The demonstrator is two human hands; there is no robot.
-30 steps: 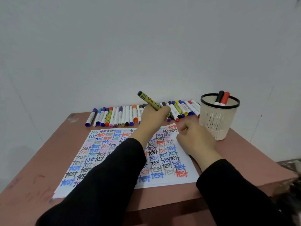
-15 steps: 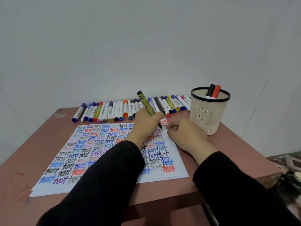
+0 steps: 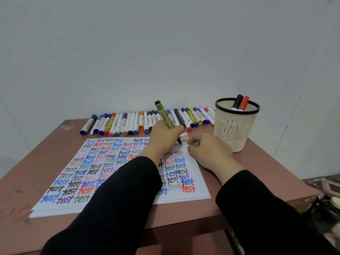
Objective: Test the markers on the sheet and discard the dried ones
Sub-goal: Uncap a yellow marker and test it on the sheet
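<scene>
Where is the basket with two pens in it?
Head view: the basket stands at the table's right rear, beyond the right hand, by the marker row.

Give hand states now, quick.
Left hand: holding the green marker, tip on the sheet.
Right hand: curled at the sheet's edge; contents cannot be told.
</scene>
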